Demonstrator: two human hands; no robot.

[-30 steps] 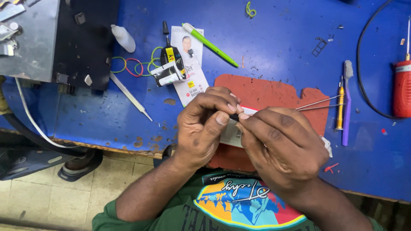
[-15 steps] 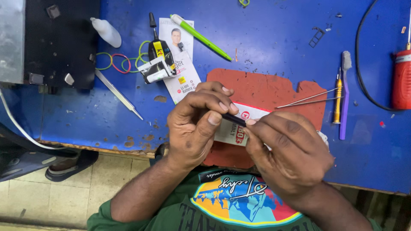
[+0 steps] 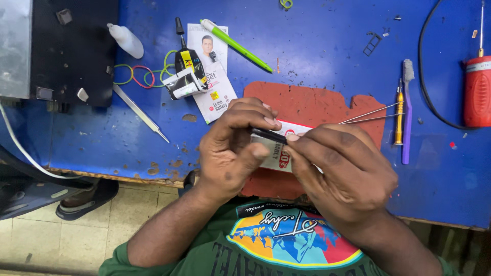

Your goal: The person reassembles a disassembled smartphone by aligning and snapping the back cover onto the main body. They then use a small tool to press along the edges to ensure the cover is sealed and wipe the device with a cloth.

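Blue desk (image 3: 317,56), red mat (image 3: 307,102), then my left hand (image 3: 230,153) and right hand (image 3: 348,174), both pinching a flat white battery pack (image 3: 279,156) above the mat—I judge it light, stiff, puncture-prone, best gripped by its edges.

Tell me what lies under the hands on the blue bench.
A red mat lies under both the left hand and right hand, which pinch a small dark part over a white label. The mat's middle and most of the label are covered.
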